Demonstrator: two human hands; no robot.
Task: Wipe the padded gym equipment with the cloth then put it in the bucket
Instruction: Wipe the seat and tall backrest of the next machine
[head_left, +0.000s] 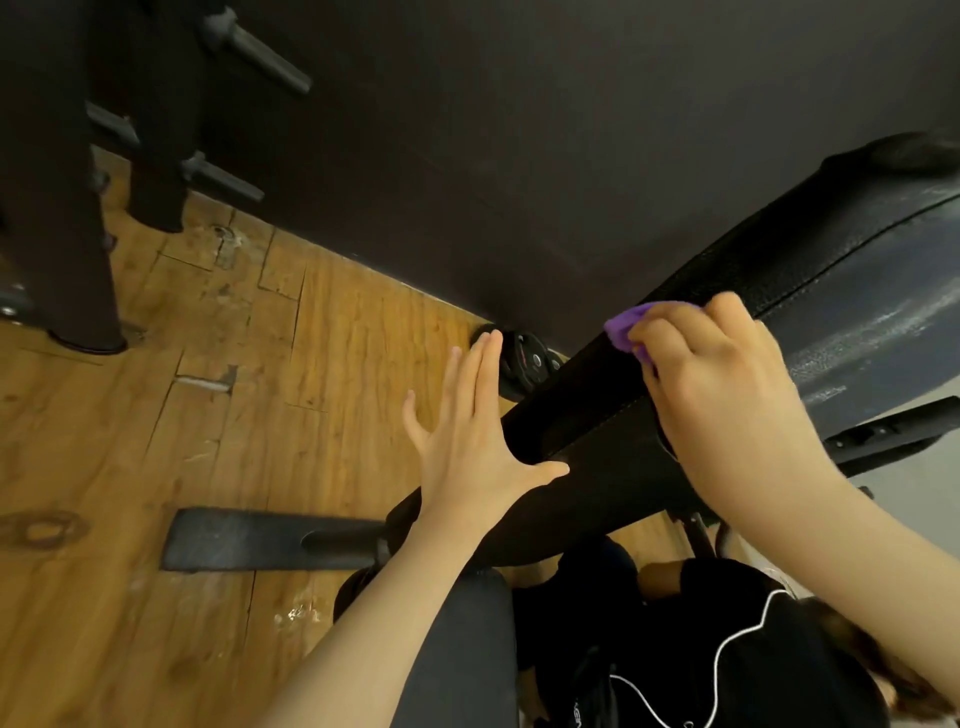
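Note:
A black padded bench (753, 291) runs from the lower middle up to the right edge, its top face scuffed grey. My right hand (722, 384) grips a purple cloth (626, 327) and presses it against the bench's left side edge. Only a small part of the cloth shows past my fingers. My left hand (467, 436) is open with straight fingers, its thumb lying on the lower end of the pad. No bucket is in view.
Worn wooden floor (234, 389) fills the left. A black weight plate (524, 358) lies by the dark wall (519, 130). A black rack with pegs (104, 171) stands upper left. The bench's flat foot bar (260, 538) extends left across the floor. My legs are below.

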